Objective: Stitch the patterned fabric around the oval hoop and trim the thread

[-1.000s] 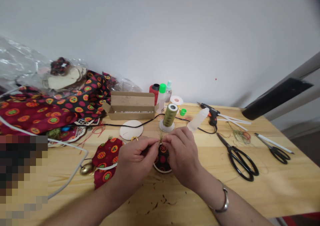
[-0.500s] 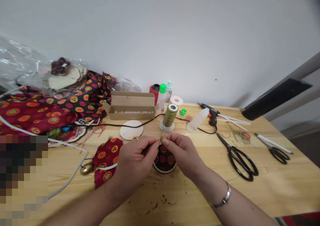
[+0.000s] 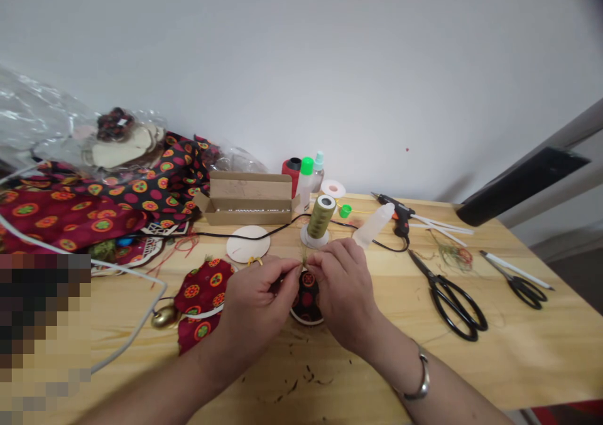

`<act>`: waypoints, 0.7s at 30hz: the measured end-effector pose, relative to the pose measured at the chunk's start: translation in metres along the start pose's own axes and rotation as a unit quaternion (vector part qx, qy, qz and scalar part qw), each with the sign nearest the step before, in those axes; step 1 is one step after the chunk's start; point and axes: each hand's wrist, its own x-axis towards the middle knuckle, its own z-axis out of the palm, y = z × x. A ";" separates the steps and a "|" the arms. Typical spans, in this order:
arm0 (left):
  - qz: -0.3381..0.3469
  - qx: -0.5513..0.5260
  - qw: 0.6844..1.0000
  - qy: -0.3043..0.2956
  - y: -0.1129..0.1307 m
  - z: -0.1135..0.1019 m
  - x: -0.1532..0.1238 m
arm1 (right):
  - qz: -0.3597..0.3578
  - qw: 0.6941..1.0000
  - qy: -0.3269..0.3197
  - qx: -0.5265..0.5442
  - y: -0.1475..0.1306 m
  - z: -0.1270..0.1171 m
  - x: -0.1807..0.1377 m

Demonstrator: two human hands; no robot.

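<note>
My left hand (image 3: 264,296) and my right hand (image 3: 342,290) meet fingertip to fingertip, both pinched on fine olive-green thread (image 3: 304,260). The thread rises at the top edge of a round, white-rimmed piece (image 3: 308,296) covered in dark patterned fabric, partly hidden by my right hand. Just behind stands an olive thread spool (image 3: 321,216). Left of my left hand lie red patterned fabric pieces (image 3: 200,287) with a white edge, beside a brass bell (image 3: 164,316).
Large black scissors (image 3: 455,306), a glue gun (image 3: 398,211) and smaller scissors (image 3: 522,290) lie to the right. At the back are a cardboard box (image 3: 249,208), a white squeeze bottle (image 3: 374,224) and a green-capped bottle (image 3: 305,183). Patterned cloth (image 3: 70,215) heaps up on the left.
My right hand has rolled over, its back now turned more upward, and covers more of the round piece's right side. My left hand has barely moved.
</note>
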 end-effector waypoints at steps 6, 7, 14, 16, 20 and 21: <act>-0.021 -0.018 1.000 -0.006 -0.001 0.000 0.000 | 0.043 0.997 -0.028 0.065 0.000 -0.003 0.001; -0.024 -0.021 0.999 -0.007 -0.001 0.000 0.000 | 0.066 0.992 -0.037 0.098 0.000 -0.003 0.002; -0.025 -0.026 0.999 -0.020 -0.001 -0.001 0.002 | 0.230 0.903 -0.121 0.343 0.006 0.002 -0.001; -0.028 -0.029 0.999 -0.021 -0.002 -0.002 0.001 | 0.238 0.901 -0.120 0.343 0.006 0.004 -0.002; -0.036 -0.028 0.998 -0.033 -0.003 -0.001 0.000 | 0.185 0.945 -0.084 0.257 0.005 0.001 -0.001; -0.036 -0.026 0.998 -0.034 -0.003 0.000 0.000 | 0.167 0.955 -0.076 0.234 0.005 0.001 -0.001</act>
